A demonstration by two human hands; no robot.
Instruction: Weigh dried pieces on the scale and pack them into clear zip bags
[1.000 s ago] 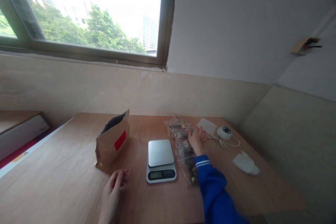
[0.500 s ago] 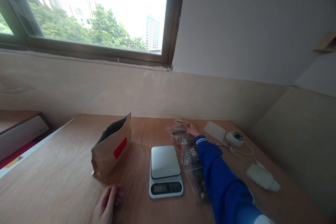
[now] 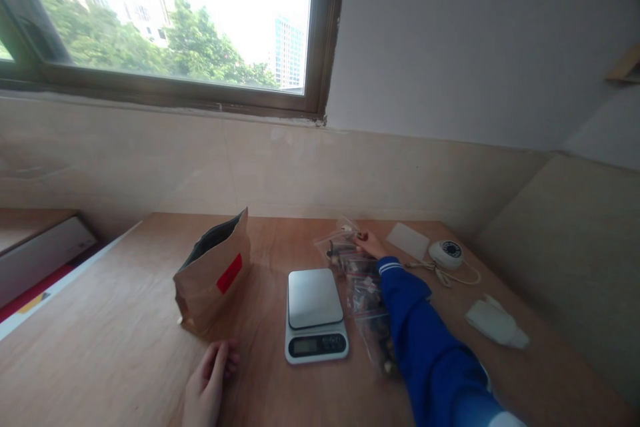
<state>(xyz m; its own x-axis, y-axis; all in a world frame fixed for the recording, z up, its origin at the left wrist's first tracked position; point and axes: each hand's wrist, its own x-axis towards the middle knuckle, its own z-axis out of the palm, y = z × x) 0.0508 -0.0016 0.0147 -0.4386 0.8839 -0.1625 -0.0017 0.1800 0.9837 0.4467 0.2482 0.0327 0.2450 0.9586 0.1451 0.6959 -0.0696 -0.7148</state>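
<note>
My left hand (image 3: 207, 383) lies flat and empty on the wooden table (image 3: 125, 340) near the kraft paper bag (image 3: 213, 273). My right hand (image 3: 369, 245) pinches the farthest clear zip bag (image 3: 337, 245) beyond the kitchen scale (image 3: 315, 313); my sleeve (image 3: 425, 353) crosses the nearer bags (image 3: 373, 320), so lifting could drag them off the row

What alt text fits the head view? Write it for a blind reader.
A right hand in a blue sleeve touches clear bags beside a scale on a wooden table. The left hand rests flat near a paper bag.
</note>
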